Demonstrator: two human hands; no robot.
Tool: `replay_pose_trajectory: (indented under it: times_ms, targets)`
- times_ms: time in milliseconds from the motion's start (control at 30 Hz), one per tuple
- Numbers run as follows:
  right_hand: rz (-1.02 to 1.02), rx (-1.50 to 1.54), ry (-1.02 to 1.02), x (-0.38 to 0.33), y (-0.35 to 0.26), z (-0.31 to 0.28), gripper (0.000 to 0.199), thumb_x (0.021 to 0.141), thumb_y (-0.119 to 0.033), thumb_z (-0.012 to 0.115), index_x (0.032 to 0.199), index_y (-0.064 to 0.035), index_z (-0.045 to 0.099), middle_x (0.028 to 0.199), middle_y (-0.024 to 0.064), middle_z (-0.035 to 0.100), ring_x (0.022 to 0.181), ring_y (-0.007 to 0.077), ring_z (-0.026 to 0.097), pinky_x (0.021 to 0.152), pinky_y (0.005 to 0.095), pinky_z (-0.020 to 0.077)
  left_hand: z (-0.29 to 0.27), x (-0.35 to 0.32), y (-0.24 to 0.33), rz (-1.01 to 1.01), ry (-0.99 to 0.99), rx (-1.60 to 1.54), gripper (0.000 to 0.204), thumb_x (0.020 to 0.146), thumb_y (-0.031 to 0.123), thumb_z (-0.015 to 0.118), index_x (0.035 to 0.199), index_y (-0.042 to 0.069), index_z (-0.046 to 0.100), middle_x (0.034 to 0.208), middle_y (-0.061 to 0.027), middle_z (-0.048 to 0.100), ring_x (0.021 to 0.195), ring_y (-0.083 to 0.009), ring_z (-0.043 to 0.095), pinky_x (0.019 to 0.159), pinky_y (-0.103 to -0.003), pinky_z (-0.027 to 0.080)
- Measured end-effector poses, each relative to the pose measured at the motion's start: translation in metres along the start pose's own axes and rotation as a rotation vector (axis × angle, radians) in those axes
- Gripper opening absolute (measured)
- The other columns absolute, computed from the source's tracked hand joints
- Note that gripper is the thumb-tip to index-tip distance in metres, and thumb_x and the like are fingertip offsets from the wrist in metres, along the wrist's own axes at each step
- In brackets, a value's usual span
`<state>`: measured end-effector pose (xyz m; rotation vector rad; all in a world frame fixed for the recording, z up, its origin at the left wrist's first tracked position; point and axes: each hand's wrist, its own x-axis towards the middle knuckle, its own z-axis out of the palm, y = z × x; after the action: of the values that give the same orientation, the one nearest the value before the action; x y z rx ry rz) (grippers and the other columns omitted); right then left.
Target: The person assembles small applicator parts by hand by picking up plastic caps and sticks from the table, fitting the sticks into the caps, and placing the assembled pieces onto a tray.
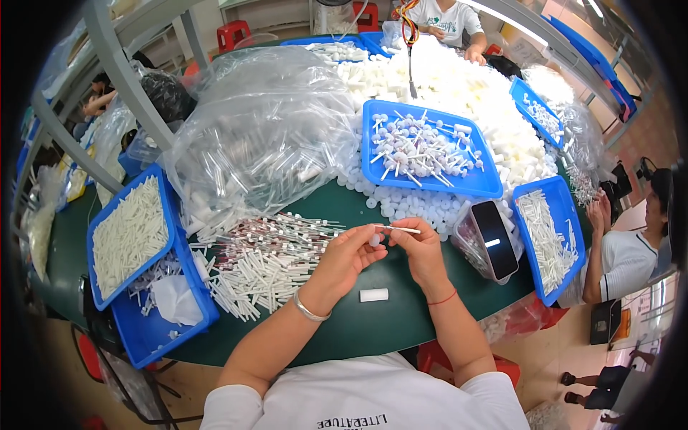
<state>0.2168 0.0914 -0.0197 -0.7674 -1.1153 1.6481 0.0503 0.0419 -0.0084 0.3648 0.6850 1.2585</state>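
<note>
Both my hands meet above the green table, pinching a thin white stick (pixel 403 230) held level between them. My left hand (pixel 342 261) is closed on its left end, and a small round translucent white cap (pixel 375 240) shows at those fingertips. Whether the cap is joined to the stick I cannot tell. My right hand (pixel 423 252) pinches the stick nearer its right end. Below them a short white cylinder (pixel 373 294) lies on its side. Left of my left hand is a pile of white sticks (pixel 251 276), with thin reddish-brown pieces (pixel 276 233) behind it.
A blue tray (pixel 369 168) of capped sticks rests beyond my hands on loose translucent caps (pixel 401 204). Stick-filled blue trays stand left (pixel 93 261) and right (pixel 577 269). A black-fronted device (pixel 494 240) is right of my hand. A large plastic bag (pixel 265 107) bulges behind. Other people sit around.
</note>
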Motion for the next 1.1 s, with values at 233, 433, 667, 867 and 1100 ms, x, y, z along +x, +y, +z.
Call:
replay_pose_trajectory:
  times_ms: [233, 433, 667, 867, 1100]
  targets:
    - [-0.035, -0.103, 0.015, -0.004, 0.001, 0.003, 0.018, 0.084, -0.006, 0.069, 0.102, -0.0006, 0.066, 0.092, 0.0056, 0.068, 0.081, 0.01, 0.061, 0.074, 0.0228, 0.0494, -0.001, 0.001, -0.001, -0.007, -0.006, -0.071, 0.019, 0.095, 0.02, 0.057, 0.102, 0.003, 0.061, 0.092, -0.0049, 0.063, 0.083, -0.0116, 0.06, 0.08, -0.026, 0.053]
    - [-0.035, -0.097, -0.017, -0.004, 0.002, 0.003, 0.018, 0.085, -0.005, 0.069, 0.101, 0.0004, 0.066, 0.093, 0.0078, 0.069, 0.083, 0.0111, 0.064, 0.075, 0.0228, 0.0501, -0.005, 0.004, -0.001, -0.042, -0.033, -0.081, 0.018, 0.092, 0.016, 0.062, 0.104, 0.003, 0.06, 0.093, -0.0049, 0.063, 0.085, -0.0117, 0.061, 0.08, -0.026, 0.053]
    - [-0.026, -0.098, -0.004, -0.004, 0.001, 0.009, 0.016, 0.085, -0.004, 0.068, 0.1, 0.001, 0.066, 0.092, 0.0082, 0.069, 0.082, 0.0118, 0.064, 0.075, 0.0228, 0.0499, -0.013, 0.005, -0.006, -0.026, -0.027, -0.074, 0.027, 0.093, 0.015, 0.06, 0.115, -0.002, 0.057, 0.1, -0.0076, 0.062, 0.093, -0.0147, 0.061, 0.089, -0.029, 0.052]
    - [0.011, -0.09, 0.036, -0.002, 0.001, 0.001, 0.017, 0.083, -0.007, 0.07, 0.097, 0.0015, 0.066, 0.086, 0.0081, 0.068, 0.078, 0.0119, 0.061, 0.073, 0.0241, 0.0486, -0.012, -0.003, 0.0, 0.075, 0.041, -0.018, 0.036, 0.095, 0.014, 0.055, 0.124, -0.007, 0.05, 0.113, -0.0128, 0.058, 0.106, -0.0196, 0.059, 0.095, -0.032, 0.05]
    - [0.062, -0.06, -0.004, -0.003, -0.003, 0.004, 0.015, 0.083, -0.006, 0.067, 0.095, 0.0025, 0.064, 0.085, 0.0088, 0.066, 0.076, 0.0137, 0.06, 0.072, 0.0252, 0.0472, -0.025, -0.004, 0.005, 0.043, 0.109, 0.247, 0.038, 0.096, 0.02, 0.055, 0.124, -0.005, 0.052, 0.117, -0.0136, 0.058, 0.084, -0.0163, 0.062, 0.082, -0.03, 0.054]
